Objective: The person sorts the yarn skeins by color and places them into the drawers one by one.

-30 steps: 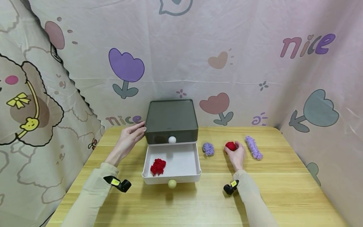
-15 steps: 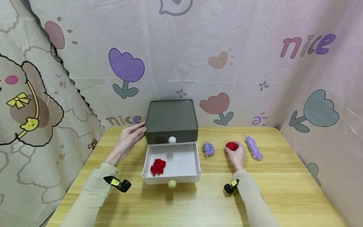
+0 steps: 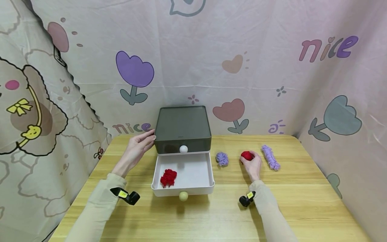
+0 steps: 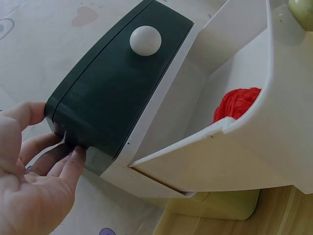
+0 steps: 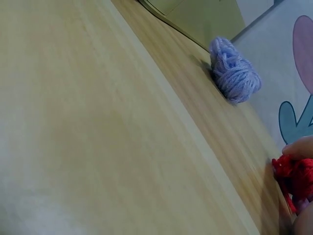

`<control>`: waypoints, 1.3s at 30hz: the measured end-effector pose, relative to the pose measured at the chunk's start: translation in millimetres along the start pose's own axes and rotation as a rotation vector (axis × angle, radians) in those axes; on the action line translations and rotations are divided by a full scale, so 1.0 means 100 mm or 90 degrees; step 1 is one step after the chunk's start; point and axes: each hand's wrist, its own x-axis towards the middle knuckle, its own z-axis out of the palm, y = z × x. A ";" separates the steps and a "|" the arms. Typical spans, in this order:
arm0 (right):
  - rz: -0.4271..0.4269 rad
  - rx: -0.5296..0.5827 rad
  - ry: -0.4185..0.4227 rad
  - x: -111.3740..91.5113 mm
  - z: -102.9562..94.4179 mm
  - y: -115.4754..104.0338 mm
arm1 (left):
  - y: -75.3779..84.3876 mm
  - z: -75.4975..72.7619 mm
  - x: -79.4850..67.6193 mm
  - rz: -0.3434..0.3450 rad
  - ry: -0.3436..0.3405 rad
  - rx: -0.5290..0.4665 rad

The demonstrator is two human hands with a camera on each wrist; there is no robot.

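Observation:
My left hand [image 3: 136,149] rests against the left side of a small drawer box with a dark top [image 3: 182,124]; in the left wrist view its fairly straight fingers and thumb touch the box's corner. The white lower drawer [image 3: 193,164] is pulled out, with a red yarn bundle [image 3: 168,177] lying in its left part. Further right, my right hand [image 3: 251,165] pinches a red yarn ball [image 3: 247,155] at table level between thumb and fingers. The right wrist view shows only part of that ball [image 5: 296,176] and the fingertips at its edge.
A small purple yarn ball [image 3: 222,159] lies between the box and my right hand. Beyond that hand is a longer purple yarn skein [image 3: 270,157]. The wooden table [image 3: 229,215] ends at a printed cloth backdrop [image 3: 257,50]. The upper drawer, with a white knob [image 3: 183,149], is closed.
Hardly anything differs: my right hand and the red yarn ball have shifted very slightly to the right. The left hand, box and drawer are still.

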 end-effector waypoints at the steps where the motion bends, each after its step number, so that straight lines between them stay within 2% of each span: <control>1: 0.001 0.002 0.000 0.00 0.00 0.00 | 0.00 0.00 0.00 0.000 0.001 -0.001; 23: -0.015 0.041 -0.060 -0.14 -0.10 -0.16 | 0.00 0.00 -0.01 -0.002 -0.001 0.002; 30: -0.034 0.067 -0.075 -0.22 -0.15 -0.33 | 0.00 0.00 0.00 -0.002 -0.001 0.001; 39: -0.064 0.146 -0.121 -0.32 -0.27 -0.61 | 0.01 0.01 0.00 -0.005 0.003 0.000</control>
